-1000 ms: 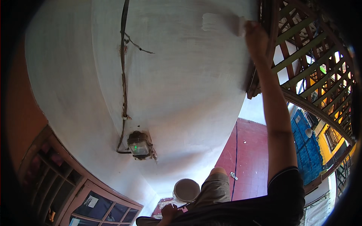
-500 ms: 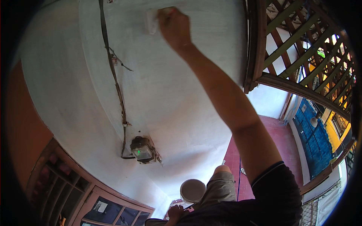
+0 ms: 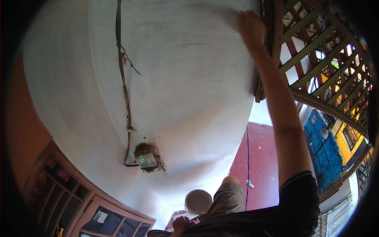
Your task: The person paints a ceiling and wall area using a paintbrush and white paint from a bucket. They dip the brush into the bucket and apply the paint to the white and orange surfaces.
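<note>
My right arm reaches high up, and my right hand (image 3: 251, 28) is closed at the upper right of the pale, streaky wall (image 3: 185, 75), close to the dark wooden frame (image 3: 272, 35). The paintbrush in it is hidden behind the hand now; its pale, flat head showed a moment before. Low down, my left hand (image 3: 181, 223) is closed near a round bucket (image 3: 198, 202) with a greyish inside. A thin dark piece shows beside that hand, but I cannot make out what its fingers hold.
A dark cable (image 3: 124, 87) runs down the wall to an electric meter (image 3: 146, 157) with a green light. Wooden lattice (image 3: 316, 59) stands at the right. Below are a red tiled floor (image 3: 258, 154) and a window frame (image 3: 89, 213) at lower left.
My right hand has swept right across the wall, from the upper middle to beside the wooden frame. My left hand and the bucket have hardly shifted in view.
</note>
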The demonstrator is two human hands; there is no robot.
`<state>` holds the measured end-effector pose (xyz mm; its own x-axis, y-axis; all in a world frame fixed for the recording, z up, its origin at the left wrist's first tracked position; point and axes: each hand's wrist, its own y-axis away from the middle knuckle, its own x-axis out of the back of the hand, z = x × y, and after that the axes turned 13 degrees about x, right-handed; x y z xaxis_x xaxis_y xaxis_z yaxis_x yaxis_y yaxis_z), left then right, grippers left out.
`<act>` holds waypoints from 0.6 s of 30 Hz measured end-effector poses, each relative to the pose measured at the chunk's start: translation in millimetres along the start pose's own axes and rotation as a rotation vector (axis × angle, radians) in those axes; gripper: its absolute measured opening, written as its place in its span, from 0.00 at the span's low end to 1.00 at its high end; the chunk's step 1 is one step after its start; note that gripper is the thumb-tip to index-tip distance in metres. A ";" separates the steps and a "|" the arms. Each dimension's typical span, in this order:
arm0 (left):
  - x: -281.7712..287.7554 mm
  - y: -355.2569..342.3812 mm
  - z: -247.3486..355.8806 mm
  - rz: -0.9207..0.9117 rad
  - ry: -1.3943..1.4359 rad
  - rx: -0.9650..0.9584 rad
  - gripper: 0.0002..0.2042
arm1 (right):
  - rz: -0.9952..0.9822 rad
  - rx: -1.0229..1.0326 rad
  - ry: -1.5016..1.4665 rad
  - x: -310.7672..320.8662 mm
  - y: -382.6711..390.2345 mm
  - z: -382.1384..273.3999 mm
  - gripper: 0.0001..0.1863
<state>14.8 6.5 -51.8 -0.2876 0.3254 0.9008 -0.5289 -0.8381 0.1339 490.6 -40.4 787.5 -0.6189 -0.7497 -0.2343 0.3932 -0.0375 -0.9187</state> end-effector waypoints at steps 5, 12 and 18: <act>-17.8 -2.0 -21.7 -0.013 -0.045 -0.006 0.23 | 0.104 0.069 -0.187 -42.3 -50.1 -161.5 0.12; -15.6 -6.4 -8.2 -0.092 -0.045 0.042 0.24 | 0.263 -0.299 -0.827 -18.9 -87.1 -184.6 0.14; -26.8 -11.1 -23.6 -0.024 -0.089 -0.010 0.23 | 0.282 -0.467 -0.797 -34.5 -55.3 -50.5 0.15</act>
<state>9.5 17.4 -87.2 -0.2026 0.3046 0.9307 -0.5430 -0.8259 0.1521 455.8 20.9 830.3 0.1673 -0.9259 -0.3388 0.0403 0.3498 -0.9360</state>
